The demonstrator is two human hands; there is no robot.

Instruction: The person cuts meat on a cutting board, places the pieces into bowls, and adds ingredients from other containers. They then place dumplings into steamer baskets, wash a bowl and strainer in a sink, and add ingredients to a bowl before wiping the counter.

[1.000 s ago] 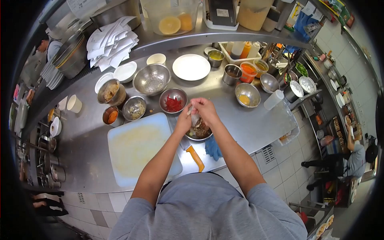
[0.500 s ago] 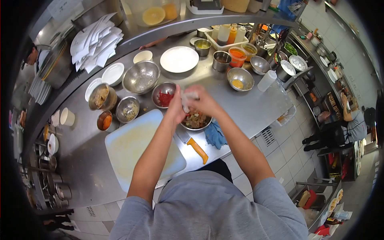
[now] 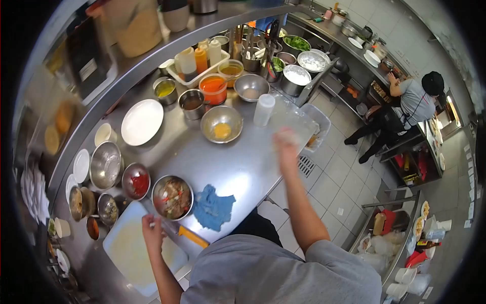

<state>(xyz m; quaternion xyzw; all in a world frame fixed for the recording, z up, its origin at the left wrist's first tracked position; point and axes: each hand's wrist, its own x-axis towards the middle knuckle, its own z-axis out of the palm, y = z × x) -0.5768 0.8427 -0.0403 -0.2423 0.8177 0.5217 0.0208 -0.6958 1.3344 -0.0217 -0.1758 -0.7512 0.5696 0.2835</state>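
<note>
My right hand [image 3: 286,146] is blurred by motion, its fingers closed around something whitish and crumpled that looks like thin plastic. It is over the right edge of the steel table, close to a clear plastic bin [image 3: 316,130]. My left hand [image 3: 153,232] hangs above the cutting board [image 3: 139,253], its fingers loosely bent and apart, with nothing visible in them. Beside it stands a steel bowl of mixed meat [image 3: 172,197] with red bits. A blue cloth [image 3: 213,206] lies right of that bowl, and a yellow-handled knife [image 3: 193,236] lies below it.
A bowl of red paste [image 3: 136,181], a white plate [image 3: 142,122], a bowl with yellow egg [image 3: 221,126] and a squeeze bottle [image 3: 264,110] stand on the steel table [image 3: 238,172]. A shelf overhangs its far side. Another person [image 3: 412,99] works at the far counter.
My hands were together over the meat bowl with whitish plastic between them. They have parted: the right swung toward the table's right edge, the left moved over the board. My view turned right.
</note>
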